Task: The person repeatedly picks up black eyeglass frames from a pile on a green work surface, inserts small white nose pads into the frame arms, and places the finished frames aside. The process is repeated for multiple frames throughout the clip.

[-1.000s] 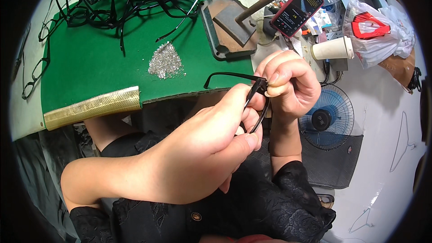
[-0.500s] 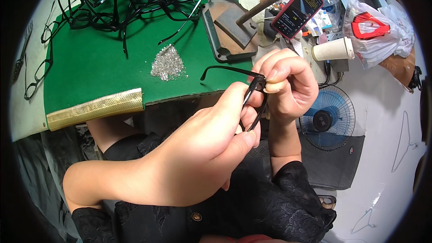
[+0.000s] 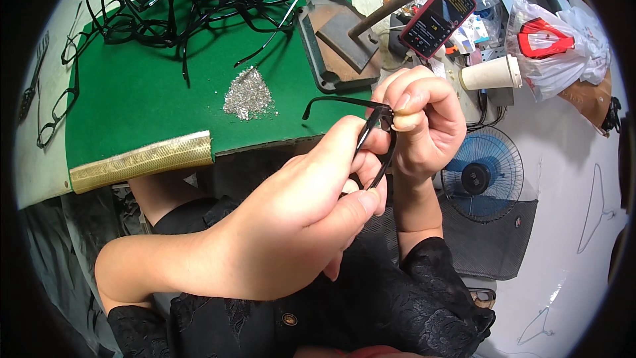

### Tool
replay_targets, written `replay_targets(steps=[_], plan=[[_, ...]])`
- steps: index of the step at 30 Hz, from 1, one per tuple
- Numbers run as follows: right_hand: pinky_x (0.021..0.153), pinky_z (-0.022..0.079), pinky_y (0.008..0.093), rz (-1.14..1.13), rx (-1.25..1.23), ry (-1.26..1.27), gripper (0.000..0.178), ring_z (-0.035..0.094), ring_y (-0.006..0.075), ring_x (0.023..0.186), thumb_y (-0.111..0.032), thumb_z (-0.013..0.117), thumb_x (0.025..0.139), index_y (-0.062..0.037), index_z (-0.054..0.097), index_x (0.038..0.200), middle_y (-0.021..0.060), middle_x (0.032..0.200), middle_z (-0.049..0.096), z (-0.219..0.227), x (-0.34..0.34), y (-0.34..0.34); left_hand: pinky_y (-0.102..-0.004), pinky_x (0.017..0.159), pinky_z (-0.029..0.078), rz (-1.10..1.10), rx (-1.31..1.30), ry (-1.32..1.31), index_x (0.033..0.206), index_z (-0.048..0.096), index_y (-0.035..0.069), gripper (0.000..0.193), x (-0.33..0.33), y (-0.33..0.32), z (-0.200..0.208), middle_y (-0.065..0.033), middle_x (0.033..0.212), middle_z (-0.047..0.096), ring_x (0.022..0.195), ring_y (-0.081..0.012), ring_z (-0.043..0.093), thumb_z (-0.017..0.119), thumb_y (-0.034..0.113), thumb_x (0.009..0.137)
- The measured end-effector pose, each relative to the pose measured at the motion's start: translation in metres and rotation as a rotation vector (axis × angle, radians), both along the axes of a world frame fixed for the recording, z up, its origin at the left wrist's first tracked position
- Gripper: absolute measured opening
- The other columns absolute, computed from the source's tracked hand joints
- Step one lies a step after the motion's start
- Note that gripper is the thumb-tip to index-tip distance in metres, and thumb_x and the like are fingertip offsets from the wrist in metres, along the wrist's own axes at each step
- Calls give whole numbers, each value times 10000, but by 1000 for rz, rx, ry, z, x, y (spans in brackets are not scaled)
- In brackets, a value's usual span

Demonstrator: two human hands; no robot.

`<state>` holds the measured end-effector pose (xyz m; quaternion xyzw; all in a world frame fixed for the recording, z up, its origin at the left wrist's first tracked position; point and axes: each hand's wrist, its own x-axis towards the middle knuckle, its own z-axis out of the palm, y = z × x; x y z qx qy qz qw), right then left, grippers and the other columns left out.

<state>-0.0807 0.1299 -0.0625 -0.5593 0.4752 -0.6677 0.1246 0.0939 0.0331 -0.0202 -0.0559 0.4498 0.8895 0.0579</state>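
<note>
A black eyeglass frame (image 3: 339, 100) is gripped in my left hand (image 3: 305, 215), whose fingers wrap its front while one temple arm sticks out to the left over the green mat. Thumb and fingertips of my right hand (image 3: 427, 116) are pinched together right at the frame's hinge corner. Whatever they hold there is too small to make out. On the green mat (image 3: 152, 99), beyond my hands, lies a heap of tiny silvery metal bits (image 3: 248, 95) that look like small screws.
Many black eyeglass frames (image 3: 179, 20) are piled at the far left. A metal press stand (image 3: 338, 40) sits at the mat's far right, near a phone-like device with a screen (image 3: 438, 18) and a paper cup (image 3: 490, 73). A gold patterned strip (image 3: 140, 162) covers the near edge. A blue fan (image 3: 482, 174) stands below.
The eyeglass frame has tilted slightly, its temple tip shifting a little to the right. My left hand has moved slightly upward; my right hand stays pinched at the hinge.
</note>
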Motion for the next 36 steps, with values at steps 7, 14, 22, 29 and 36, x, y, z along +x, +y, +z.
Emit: replay_targets(steps=[7,14,22,29,36], plan=[[647,475,226,1,92,-214,154,567,113,685,-115,592,914,25,529,931,76,782,595,-4,2,-6,-211,391,430,186,66,-79,1301,294,-72,476,10,-7,10,-127,872,505,589,-116,492,490,60,888],[607,472,307,-139,523,449,56,596,225,673,0,623,794,-24,644,840,84,759,597,-63,8,-17,-190,310,388,477,-118,-245,1283,332,-109,611,30,-16,33,-103,778,505,437,-99,438,575,144,783],[630,472,347,-114,459,551,111,579,253,729,-37,688,723,-46,595,784,67,778,559,-74,17,-25,-181,282,398,558,-65,-120,1304,289,-150,661,40,-21,17,-100,759,492,408,-83,424,581,138,786],[612,466,333,-169,416,708,136,541,216,763,-105,711,718,-75,588,768,39,790,524,-72,24,-32,-176,276,391,586,-42,-113,1304,291,-151,643,39,-20,12,-102,771,490,407,-80,422,564,133,796],[597,458,344,-182,395,769,152,520,228,751,-134,695,741,-68,560,766,51,780,507,-74,27,-39,-178,280,389,556,8,-80,1295,300,-150,632,41,-22,5,-111,779,499,414,-83,429,566,136,798]])
